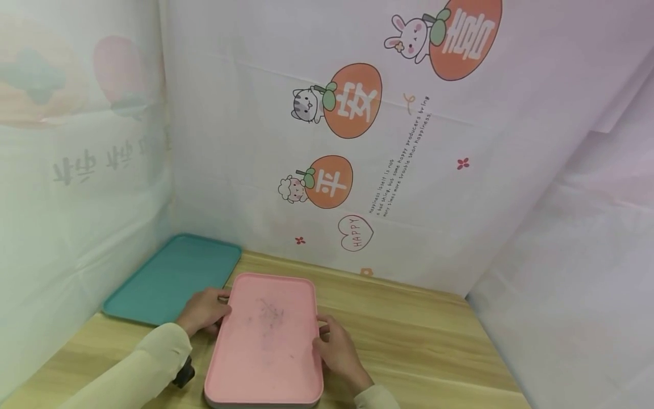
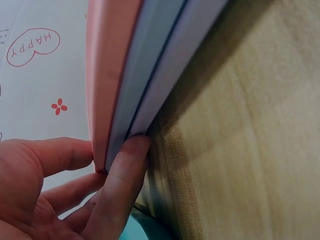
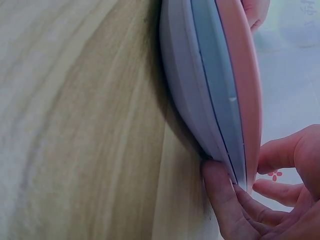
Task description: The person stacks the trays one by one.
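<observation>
tray stack [image 1: 268,352] between left fingers [image 2: 125,172], right fingers [image 3: 221,190]

Pink tray [image 1: 263,360]: seems plastic to me, matt and smooth, with dark scuffs.
Blue-grey tray [image 2: 148,50] and lilac tray [image 2: 181,50]: also plastic-looking, smooth sides.
Teal tray [image 1: 171,275]: smooth plastic, I think.
Table [image 1: 424,346]: wood-like, grained, slightly shiny.
Wall sheet [image 1: 230,165]: thin creased cloth.
Sleeve [image 1: 130,369]: matt cloth.

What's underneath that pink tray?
Under the pink tray, the wrist views show the edges of a pale blue tray, then a pale lavender tray, above the wooden tabletop. Their upper faces, and anything lying between them, are covered.
</observation>
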{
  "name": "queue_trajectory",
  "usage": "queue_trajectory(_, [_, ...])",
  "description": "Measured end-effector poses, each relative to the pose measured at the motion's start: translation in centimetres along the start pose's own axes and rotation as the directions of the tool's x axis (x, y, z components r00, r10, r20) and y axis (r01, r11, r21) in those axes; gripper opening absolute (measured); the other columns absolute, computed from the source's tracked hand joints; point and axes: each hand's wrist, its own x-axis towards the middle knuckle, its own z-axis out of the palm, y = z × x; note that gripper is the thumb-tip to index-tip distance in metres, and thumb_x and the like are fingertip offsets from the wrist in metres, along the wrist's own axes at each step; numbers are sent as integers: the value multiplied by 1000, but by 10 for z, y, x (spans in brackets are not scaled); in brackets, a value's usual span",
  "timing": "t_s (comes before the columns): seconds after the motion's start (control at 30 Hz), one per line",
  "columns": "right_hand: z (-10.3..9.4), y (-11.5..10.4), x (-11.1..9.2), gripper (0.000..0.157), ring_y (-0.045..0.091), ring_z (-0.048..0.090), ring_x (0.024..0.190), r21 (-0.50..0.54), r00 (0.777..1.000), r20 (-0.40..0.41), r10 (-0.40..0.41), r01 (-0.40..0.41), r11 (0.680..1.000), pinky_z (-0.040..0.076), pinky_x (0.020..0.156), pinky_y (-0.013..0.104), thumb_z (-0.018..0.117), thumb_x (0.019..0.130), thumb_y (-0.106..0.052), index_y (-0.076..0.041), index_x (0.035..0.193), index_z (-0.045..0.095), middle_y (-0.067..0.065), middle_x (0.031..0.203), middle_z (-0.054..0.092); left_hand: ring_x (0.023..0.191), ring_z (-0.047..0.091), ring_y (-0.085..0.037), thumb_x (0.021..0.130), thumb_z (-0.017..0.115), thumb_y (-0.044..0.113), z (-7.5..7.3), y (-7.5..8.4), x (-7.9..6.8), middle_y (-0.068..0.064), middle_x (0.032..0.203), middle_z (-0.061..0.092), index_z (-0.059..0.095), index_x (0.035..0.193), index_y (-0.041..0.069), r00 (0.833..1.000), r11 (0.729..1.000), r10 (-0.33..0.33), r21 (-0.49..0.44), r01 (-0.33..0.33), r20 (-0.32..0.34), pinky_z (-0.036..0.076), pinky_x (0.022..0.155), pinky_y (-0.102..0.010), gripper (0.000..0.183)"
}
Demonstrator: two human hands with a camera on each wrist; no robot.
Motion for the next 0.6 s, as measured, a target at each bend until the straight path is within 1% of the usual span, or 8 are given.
queue_trajectory(0.1, [0,0,0,62,20,71,81,3,1000,1,0,0,1000,63,56,29,68,90,3,1,151,57,21,117,70,57,72,-17,92,63,7,0,0,0,-7,90,80,63,147,-7,1000,1000,-6,-5,6,1,63,55,-34,57])
queue_trajectory(0.3, [2,-1,0,62,20,71,82,-9,1000,3,2,-2,1000,63,58,30,69,90,2,1,151,57,21,118,70,58,72,-17,93,63,7,-1,-1,-2,-5,85,79,63,147,-6,1000,1000,-4,-24,4,7,63,55,-35,55])
queue_trajectory(0.43, [2,-2,-1,62,20,71,80,-13,1000,3,-8,8,1000,62,56,29,68,89,3,2,150,57,22,118,71,61,73,-18,94,62,5,0,-3,-2,-5,85,79,62,148,-6,1000,998,-12,-54,13,16,63,56,-36,55])
queue_trajectory(0.6, [0,-3,-2,61,19,71,77,-24,1000,7,-28,28,999,62,55,27,68,90,3,4,151,56,24,119,70,63,72,-16,94,63,5,1,-4,1,-5,85,78,63,147,-5,1000,998,-13,-57,14,17,63,55,-34,54])
